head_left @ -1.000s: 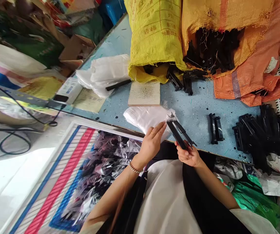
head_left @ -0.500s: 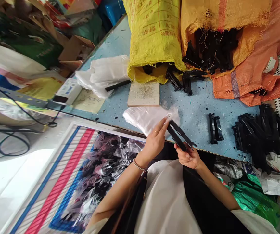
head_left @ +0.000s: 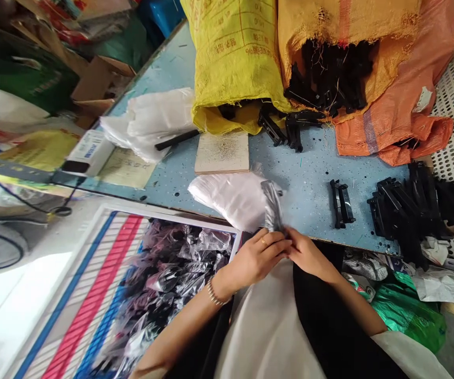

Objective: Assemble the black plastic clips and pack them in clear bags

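Note:
A clear plastic bag (head_left: pixel 273 208) with a dark part inside stands up from my hands at the table's front edge. My left hand (head_left: pixel 256 259) is closed around its lower end, fingers curled inward. Against it, my right hand (head_left: pixel 309 256) pinches the same end, its fingertips partly hidden. Just behind the bag lies a stack of flat clear bags (head_left: pixel 227 196). To the right, a pair of black plastic parts (head_left: pixel 341 204) lies on the blue speckled table (head_left: pixel 306 179).
Yellow sack (head_left: pixel 235 63) and orange sack (head_left: pixel 353 21) spill black parts at the back. A pile of black parts (head_left: pixel 401 210) is at right. Below left, a striped bin (head_left: pixel 88 300) holds many bagged parts. A square board (head_left: pixel 221 152) and a white box (head_left: pixel 88 152) lie on the table.
The black part, bare and held between both hands before, now shows inside a clear bag. My hands have come together, the left one lower and nearer my body. The view has shifted slightly.

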Demonstrator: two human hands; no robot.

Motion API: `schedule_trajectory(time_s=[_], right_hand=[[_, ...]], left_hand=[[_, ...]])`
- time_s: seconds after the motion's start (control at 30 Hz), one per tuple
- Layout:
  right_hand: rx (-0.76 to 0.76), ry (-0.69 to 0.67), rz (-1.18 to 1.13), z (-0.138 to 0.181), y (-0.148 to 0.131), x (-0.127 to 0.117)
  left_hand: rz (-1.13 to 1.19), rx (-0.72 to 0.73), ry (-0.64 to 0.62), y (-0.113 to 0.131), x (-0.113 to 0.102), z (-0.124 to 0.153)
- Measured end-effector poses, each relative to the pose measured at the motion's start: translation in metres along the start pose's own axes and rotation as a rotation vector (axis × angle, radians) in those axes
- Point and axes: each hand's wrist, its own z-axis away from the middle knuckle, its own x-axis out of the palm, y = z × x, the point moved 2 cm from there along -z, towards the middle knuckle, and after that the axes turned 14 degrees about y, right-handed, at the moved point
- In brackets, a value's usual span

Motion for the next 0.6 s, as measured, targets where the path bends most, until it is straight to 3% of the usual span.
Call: schedule_trajectory(time_s=[0.07, 0.1, 0.2, 0.27, 0.33, 0.37, 0.47, 0.53, 0.6], right_hand=[[-0.040, -0.110, 0.011, 0.001, -0.004, -0.019], [-0.041, -0.051, 0.061, -0.001, -0.001, -0.034], [0.031, 0.429, 0.452, -0.010, 0.022, -0.092], [0.157, 0.595, 0.795, -0.015, 0.042, -0.124], [0.308, 0.562, 1.002, -0.018, 0.060, -0.142], [0.370, 0.514, 1.043, -0.018, 0.067, -0.146], [0.439, 0.430, 1.048, -0.015, 0.082, -0.149], [0.391, 0.458, 1.019, -0.013, 0.087, -0.147], [0.327, 0.505, 0.913, -0.014, 0.090, -0.140]], left_hand=[[-0.038, -0.136, -0.065, 0.008, -0.040, 0.009], [-0.070, -0.209, -0.128, 0.008, -0.059, 0.018], [-0.180, -0.478, -0.376, -0.020, -0.098, 0.061], [-0.301, -0.715, -0.620, -0.056, -0.100, 0.096], [-0.509, -0.919, -0.808, -0.089, -0.092, 0.125], [-0.621, -0.992, -0.834, -0.102, -0.087, 0.133], [-0.809, -1.070, -0.696, -0.112, -0.071, 0.128], [-0.779, -0.996, -0.454, -0.101, -0.057, 0.103], [-0.650, -0.792, -0.154, -0.088, -0.038, 0.067]])
